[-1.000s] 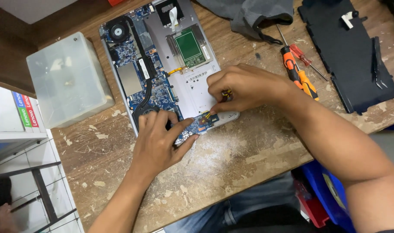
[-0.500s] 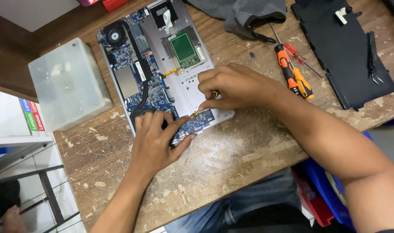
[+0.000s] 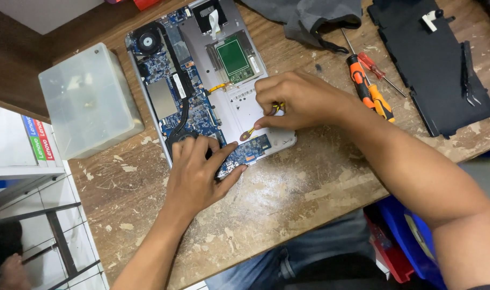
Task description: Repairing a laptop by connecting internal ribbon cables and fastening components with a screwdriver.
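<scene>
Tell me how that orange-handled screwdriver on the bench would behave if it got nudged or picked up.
The orange-handled screwdriver lies flat on the rough wooden bench, and its rounded handle suggests it may roll if nudged sideways. It looks rigid, so it probably lifts without flexing. The black bands look like grip sections, so it is likely not slippery.

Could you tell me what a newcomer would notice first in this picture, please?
The opened laptop at the middle of the worn wooden table, its blue circuit boards bare. The left hand presses on its near edge, while the right hand pinches a small tool over it. An orange screwdriver lies to the right.
</scene>
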